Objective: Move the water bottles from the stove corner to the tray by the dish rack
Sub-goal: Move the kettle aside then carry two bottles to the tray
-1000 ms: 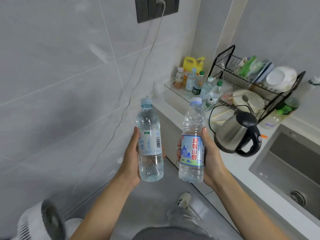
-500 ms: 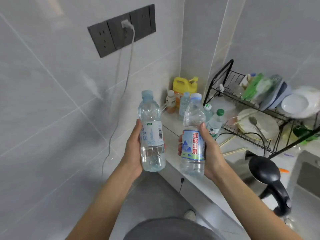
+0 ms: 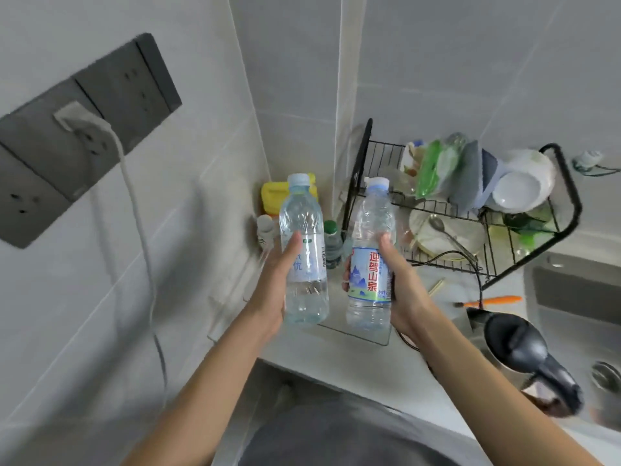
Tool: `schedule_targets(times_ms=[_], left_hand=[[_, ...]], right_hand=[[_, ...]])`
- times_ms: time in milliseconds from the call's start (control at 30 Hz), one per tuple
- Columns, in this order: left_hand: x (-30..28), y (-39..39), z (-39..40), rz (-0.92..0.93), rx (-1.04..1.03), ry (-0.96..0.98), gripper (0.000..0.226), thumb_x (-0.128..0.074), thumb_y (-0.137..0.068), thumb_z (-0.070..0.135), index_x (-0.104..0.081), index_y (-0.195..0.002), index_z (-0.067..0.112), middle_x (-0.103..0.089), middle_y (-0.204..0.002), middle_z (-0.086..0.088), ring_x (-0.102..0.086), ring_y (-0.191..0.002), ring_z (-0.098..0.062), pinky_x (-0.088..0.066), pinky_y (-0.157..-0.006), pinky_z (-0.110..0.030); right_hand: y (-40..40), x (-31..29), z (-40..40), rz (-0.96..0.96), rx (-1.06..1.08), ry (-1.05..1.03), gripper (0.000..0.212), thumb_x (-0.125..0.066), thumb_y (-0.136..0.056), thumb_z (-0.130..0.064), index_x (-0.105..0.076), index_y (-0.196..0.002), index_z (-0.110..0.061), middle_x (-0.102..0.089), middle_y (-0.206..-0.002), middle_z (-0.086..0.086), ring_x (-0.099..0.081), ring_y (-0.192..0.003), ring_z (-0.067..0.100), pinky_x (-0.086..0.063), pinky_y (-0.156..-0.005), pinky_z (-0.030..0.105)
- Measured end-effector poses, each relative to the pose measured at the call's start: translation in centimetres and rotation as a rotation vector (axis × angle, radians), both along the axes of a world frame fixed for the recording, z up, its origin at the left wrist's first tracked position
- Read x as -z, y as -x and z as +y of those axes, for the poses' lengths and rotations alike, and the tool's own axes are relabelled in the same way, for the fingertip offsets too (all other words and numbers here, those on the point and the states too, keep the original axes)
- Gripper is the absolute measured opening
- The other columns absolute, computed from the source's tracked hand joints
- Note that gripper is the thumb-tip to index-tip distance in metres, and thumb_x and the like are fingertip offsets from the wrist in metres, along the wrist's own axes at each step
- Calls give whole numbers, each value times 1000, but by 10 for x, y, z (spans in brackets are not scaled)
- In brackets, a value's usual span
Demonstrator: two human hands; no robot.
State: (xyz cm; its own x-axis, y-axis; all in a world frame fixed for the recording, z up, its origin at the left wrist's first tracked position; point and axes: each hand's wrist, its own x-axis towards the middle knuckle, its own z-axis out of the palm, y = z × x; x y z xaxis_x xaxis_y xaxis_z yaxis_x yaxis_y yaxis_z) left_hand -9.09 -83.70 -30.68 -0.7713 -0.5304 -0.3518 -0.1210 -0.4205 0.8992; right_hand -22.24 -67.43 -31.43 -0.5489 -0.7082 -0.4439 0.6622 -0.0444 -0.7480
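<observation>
L hand (image 3: 275, 290) grip: closed round the pale-label bottle (image 3: 304, 260), thumb laid up the front of the label, fingers wrapped behind, out of sight. R hand (image 3: 405, 290) grip: closed round the blue-label bottle (image 3: 369, 260), thumb on the label's upper edge, fingertips showing at the bottle's left side. Both bottles upright, caps on, clear liquid inside, held side by side w/ a gap between them, above the clear tray (image 3: 356, 334) on the white surface (image 3: 336, 361). Cannot tell whether either base touches the tray floor. Tray sits in the wall corner, just left of the black wire dish rack (image 3: 497, 237); at its far end stand a yellow jug (image 3: 270, 196), a green-capped bottle (image 3: 332, 243) and a white-capped bottle (image 3: 265, 230). Rack holds plates, a spoon, bowls, green items. Kettle (image 3: 524, 358) w/ black lid and handle at right front, sink (image 3: 578, 290) beyond it. Orange-handled item (image 3: 494, 300) on the surface near the sink. Dark wall socket panel (image 3: 84, 129) w/ white plug and cord at left.
</observation>
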Motion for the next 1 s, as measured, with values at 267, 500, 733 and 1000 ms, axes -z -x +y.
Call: schedule_targets(times_ms=[267,500,733,1000], left_hand=[[36,46,-29,-34,168,165,48,-82,-80,49,-72,-119,24,-80,-115,5,-74,-110,-13,-58,-99,-40],[73,62,-28,-164,246,413,26,-91,-80,19,-73,-98,20,-81,-85,16,-75,-80,4,-53,-68,-14],[107,65,-33,-318,409,712,52,-102,-57,42,-73,-98,29,-80,-93,16,-75,-89,-2,-60,-84,-29],[120,68,-22,-371,582,856,67,-97,-55,47,-69,-114,36,-76,-102,15,-71,-98,-11,-58,-87,-35]], right_hand=[[15,31,2,31,265,-116,79,-84,-83,-48,-52,-139,-3,-74,-111,22,-76,-96,37,-63,-85,52],[22,52,21,319,186,-186,38,-70,-99,-14,-59,-135,-10,-77,-120,12,-75,-110,31,-61,-88,41],[20,84,28,632,7,-471,67,-86,-80,-13,-53,-138,-20,-73,-124,2,-70,-117,22,-57,-102,46],[7,103,16,1145,-320,-881,66,-84,-80,-31,-45,-131,-14,-59,-102,-1,-59,-105,32,-33,-84,35]])
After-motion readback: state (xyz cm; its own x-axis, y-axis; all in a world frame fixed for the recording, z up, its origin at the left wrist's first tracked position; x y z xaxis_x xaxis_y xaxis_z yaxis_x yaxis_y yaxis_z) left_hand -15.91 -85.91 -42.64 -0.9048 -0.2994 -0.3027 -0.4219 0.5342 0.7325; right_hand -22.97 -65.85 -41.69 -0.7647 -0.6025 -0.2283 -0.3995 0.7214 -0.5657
